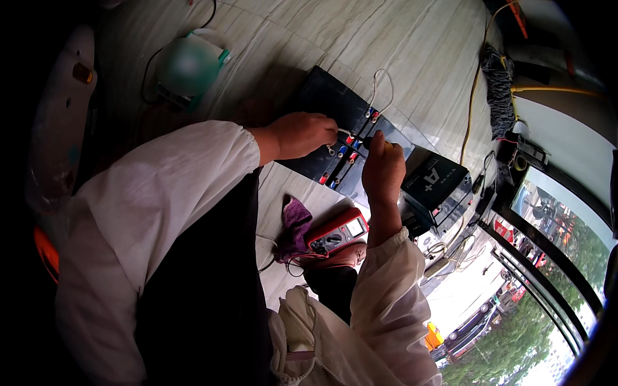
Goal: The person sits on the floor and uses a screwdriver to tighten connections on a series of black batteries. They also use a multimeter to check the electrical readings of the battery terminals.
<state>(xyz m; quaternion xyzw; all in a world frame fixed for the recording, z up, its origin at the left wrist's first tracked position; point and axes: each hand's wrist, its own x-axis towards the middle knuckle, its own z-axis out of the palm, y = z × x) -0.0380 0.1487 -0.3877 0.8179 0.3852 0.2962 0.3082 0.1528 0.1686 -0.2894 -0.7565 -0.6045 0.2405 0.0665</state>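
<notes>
Black batteries [322, 96] stand together on the floor, with red and blue terminals [342, 152] along their facing edges. My left hand [301, 135] is closed on a short white cable [343, 131]. One end of it reaches a red terminal, and a metal ring lug [331, 151] shows below my fingers. My right hand [384, 168] is closed, thumb up, around a tool with a dark and yellow handle, probably a screwdriver [367, 143], pointing at the same terminals. Its tip cannot be made out. Another white cable [384, 77] loops up from the terminals at the far end.
A separate black battery [434, 183] stands to the right. Nearer me lie a red multimeter [338, 233] and a purple cloth [295, 225]. A green-and-white device [190, 67] sits at far left. Cables [450, 251] and a yellow cord [472, 109] run along the right, beside a glass door.
</notes>
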